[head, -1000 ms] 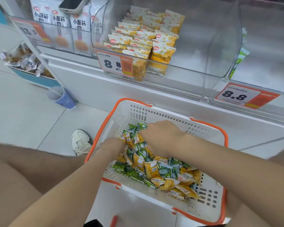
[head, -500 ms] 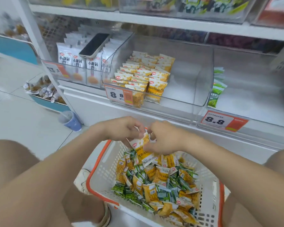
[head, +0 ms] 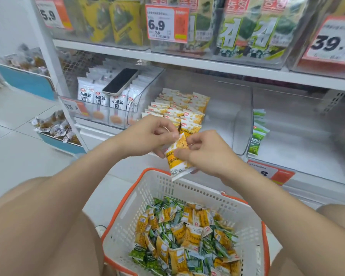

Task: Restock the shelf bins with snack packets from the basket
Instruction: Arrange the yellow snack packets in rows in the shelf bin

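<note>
While both grips pinch a yellow corn-snack packet (head: pixel 177 156) in the air, between the far rim of the white basket (head: pixel 153 196) and the clear middle bin (head: pixel 227 116), the hold looks slight. The left grip (head: pixel 147 134) curls round its upper left edge and the right grip (head: pixel 203 154) nips its right side between thumb and fingers. Whether more than one packet is in the pinch I cannot tell.

The glossy film could slip, and a tilted packet would probably drop into the basket or onto the floor beside it. Lifting it over the bin's front wall may catch the lower corner. Pushed in carelessly, it could topple the standing yellow rows (head: pixel 179 108) at the bin's left. The green packets (head: pixel 257 136) sit in the bin just to the right, so a drift that way would mix stock. A phone (head: pixel 120 81) lying on the white packets (head: pixel 100 96) in the left bin could be knocked by a wide left elbow.
</note>
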A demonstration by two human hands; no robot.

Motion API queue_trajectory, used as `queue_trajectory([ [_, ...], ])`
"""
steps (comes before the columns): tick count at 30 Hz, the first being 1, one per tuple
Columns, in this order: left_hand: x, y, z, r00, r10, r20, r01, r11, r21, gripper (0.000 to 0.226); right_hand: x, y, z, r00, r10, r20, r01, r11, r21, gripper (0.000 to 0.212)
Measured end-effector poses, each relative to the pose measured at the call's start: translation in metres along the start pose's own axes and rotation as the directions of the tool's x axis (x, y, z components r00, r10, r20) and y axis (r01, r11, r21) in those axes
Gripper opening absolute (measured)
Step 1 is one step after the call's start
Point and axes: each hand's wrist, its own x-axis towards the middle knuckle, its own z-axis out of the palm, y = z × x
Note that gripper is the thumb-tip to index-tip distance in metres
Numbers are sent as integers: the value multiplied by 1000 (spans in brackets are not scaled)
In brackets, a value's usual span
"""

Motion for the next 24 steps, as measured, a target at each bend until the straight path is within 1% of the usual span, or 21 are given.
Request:
queue_trajectory([
  [1, 4, 0, 0, 994, 33, -104, -33, 999, 2, 15, 6, -2, -5, 998, -17, -58, 17, 1000, 14, 36],
  [2, 8, -1, -1, 973, 78, -219, -65, 996, 66, 16, 12, -3, -9, 991, -46, -129, 47, 999, 0, 35],
  [3, 14, -4, -2, 936, 143, -321, -83, 978, 193, 17, 19, -4, -14, 974, -90, -209, 87, 996, -26, 31],
  [4, 19, -8, -4, 900, 208, -383, -73, 938, 339, 17, 24, -5, -18, 947, -135, -292, 124, 991, -55, 28],
  [5, 24, -12, -5, 879, 252, -405, -43, 888, 458, 16, 31, -5, -22, 914, -171, -367, 147, 985, -92, 26],
  [7, 33, -18, -7, 879, 286, -382, 5, 795, 607, 16, 47, 0, -27, 867, -199, -456, 127, 975, -182, 24],
  [9, 41, -25, -7, 906, 258, -336, 49, 724, 688, 21, 66, 12, -29, 883, -182, -432, 59, 957, -283, 24],
  [11, 46, -31, -7, 944, 180, -276, 83, 680, 729, 32, 81, 23, -27, 928, -127, -351, -17, 925, -379, 26],
  [13, 47, -37, -6, 974, 110, -199, 84, 641, 763, 42, 89, 26, -24, 957, -58, -286, -71, 903, -423, 24],
  [15, 46, -41, -3, 984, 78, -162, 80, 616, 784, 39, 94, 26, -19, 965, 9, -261, -127, 890, -438, 24],
  [17, 47, -42, -3, 983, 76, -165, 85, 610, 788, 34, 98, 25, -15, 969, 77, -236, -174, 888, -426, 36],
  [19, 46, -39, -2, 982, 87, -170, 80, 623, 778, 33, 99, 23, -14, 970, 107, -217, -194, 879, -435, 38],
  [20, 45, -37, -1, 980, 99, -174, 74, 627, 775, 33, 98, 23, -14, 971, 99, -217, -191, 869, -457, 39],
  [22, 41, -31, 2, 973, 134, -189, 64, 629, 775, 32, 95, 24, -18, 972, 76, -224, -178, 857, -484, 47],
  [24, 34, -21, 6, 954, 196, -228, 57, 627, 777, 29, 89, 23, -23, 962, 9, -272, -155, 839, -522, 45],
])
